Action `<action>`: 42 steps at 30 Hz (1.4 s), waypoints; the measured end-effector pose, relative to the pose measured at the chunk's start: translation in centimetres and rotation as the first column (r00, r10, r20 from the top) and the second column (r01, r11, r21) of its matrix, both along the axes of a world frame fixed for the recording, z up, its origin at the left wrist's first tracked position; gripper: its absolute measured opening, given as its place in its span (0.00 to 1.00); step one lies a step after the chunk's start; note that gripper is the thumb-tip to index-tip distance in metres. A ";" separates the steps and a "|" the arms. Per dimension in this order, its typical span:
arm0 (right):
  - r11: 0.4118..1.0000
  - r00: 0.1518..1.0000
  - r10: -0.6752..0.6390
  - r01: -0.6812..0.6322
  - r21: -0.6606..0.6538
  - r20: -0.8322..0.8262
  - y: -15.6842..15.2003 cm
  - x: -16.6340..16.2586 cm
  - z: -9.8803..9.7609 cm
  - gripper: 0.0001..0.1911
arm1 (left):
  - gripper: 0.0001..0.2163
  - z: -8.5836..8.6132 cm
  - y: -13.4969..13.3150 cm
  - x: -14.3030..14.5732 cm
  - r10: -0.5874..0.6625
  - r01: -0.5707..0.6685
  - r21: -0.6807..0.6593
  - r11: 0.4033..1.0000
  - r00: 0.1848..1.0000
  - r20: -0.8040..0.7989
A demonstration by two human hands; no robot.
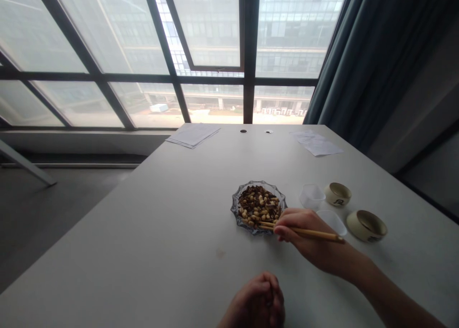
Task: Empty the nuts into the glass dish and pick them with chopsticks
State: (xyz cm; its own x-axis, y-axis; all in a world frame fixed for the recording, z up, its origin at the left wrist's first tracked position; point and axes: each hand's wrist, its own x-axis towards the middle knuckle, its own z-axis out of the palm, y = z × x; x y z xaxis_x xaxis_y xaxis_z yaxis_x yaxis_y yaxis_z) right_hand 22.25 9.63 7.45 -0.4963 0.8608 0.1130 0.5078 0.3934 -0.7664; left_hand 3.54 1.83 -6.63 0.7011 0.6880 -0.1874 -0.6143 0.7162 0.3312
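- Right hand: thumb and fingers clamped on a pair of wooden chopsticks. The fingers on the far side of the grip are hidden behind the hand itself.
- Chopsticks: blunt ends run out to the right of the grip, above the wrist; thin ends reach left into the dish. Whether the tips are apart or pinching a piece cannot be told.
- Glass dish: just left of the grip and slightly beyond it, rim scalloped. Its near right edge is partly covered by the hand.
- Dish contents: long dark seeds mixed with pale rounded nuts; lower layers hidden.
- Left hand: nearer the wearer than the grip and to its left, fingers curled inward, cut off by the lower border. Whether it encloses anything cannot be told.
- Near clear container: just right of the grip, partly hidden behind the right hand.
- Far clear container: just beyond the grip; its transparent walls are hard to trace.
- Two ceramic bowls, near and far: right of the grip, beside the containers. Interiors are dim; the near bowl's dark marking is only partly visible.
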 end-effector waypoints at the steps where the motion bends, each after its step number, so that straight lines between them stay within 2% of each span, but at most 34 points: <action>1: 1.000 1.000 0.004 -0.004 0.008 0.002 0.0 -0.1 -0.1 0.19 | 0.06 0.0 0.0 0.0 -0.001 0.001 0.000 1.000 1.000 -0.001; 8: 0.997 0.999 -0.044 0.043 0.058 0.005 -0.4 -0.3 -0.5 0.22 | 0.07 0.3 0.0 0.0 -0.010 0.010 -0.019 1.000 1.000 -0.005; 21: 0.985 0.986 -0.149 0.155 0.079 -0.075 -0.4 0.7 0.4 0.23 | 0.06 0.1 -0.1 -0.2 -0.013 0.013 -0.030 0.999 1.000 -0.002; 24: 0.978 0.980 -0.176 0.185 0.097 -0.094 -0.5 1.3 1.1 0.22 | 0.06 0.4 -0.1 -0.2 -0.013 0.013 -0.045 0.999 1.000 0.001; 28: 0.947 0.956 -0.274 0.287 0.145 -0.102 -1.6 2.7 3.3 0.20 | 0.05 0.3 -0.1 -0.2 -0.024 0.024 -0.051 0.998 1.000 0.012; 30: 0.907 0.927 -0.358 0.375 0.193 -0.115 -2.7 4.1 4.6 0.19 | 0.05 0.2 -0.2 -0.3 -0.042 0.043 -0.057 0.997 0.999 0.022; 32: 0.843 0.880 -0.457 0.475 0.253 -0.130 -4.1 6.1 5.7 0.19 | 0.06 0.0 -0.2 -0.4 -0.052 0.053 -0.062 0.997 0.998 0.026; 34: 0.745 0.804 -0.581 0.587 0.316 -0.124 -5.7 8.6 6.3 0.19 | 0.06 -0.1 -0.2 -0.5 -0.047 0.048 -0.066 0.997 0.999 0.021; 36: 0.609 0.685 -0.719 0.702 0.370 -0.116 -7.4 11.4 6.4 0.18 | 0.07 -0.1 -0.3 -0.5 -0.034 0.035 -0.072 0.997 0.999 0.007; 38: 0.490 0.556 -0.820 0.805 0.335 -0.137 -8.7 14.0 5.9 0.14 | 0.07 0.0 -0.3 -0.4 -0.024 0.023 -0.073 0.997 1.000 -0.006; 39: 0.455 0.509 -0.846 0.844 0.286 -0.156 -9.2 15.0 5.5 0.12 | 0.07 0.1 -0.3 -0.4 -0.017 0.016 -0.072 0.997 1.000 -0.010; 40: 0.431 0.471 -0.863 0.875 0.221 -0.182 -9.4 15.8 4.9 0.12 | 0.07 0.2 -0.3 -0.3 -0.010 0.009 -0.069 0.998 1.000 -0.013; 42: 0.432 0.434 -0.872 0.900 0.059 -0.228 -9.4 16.8 3.7 0.10 | 0.06 0.3 -0.3 -0.3 -0.007 0.006 -0.061 0.998 1.000 -0.012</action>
State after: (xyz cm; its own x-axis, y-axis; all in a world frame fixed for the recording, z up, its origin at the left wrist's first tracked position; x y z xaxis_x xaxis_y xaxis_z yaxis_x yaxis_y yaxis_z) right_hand 39.08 0.22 11.16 0.5648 0.7786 0.2736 0.5376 -0.0956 -0.8377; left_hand 3.25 1.57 -6.33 0.7028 0.6708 -0.2371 -0.6061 0.7390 0.2941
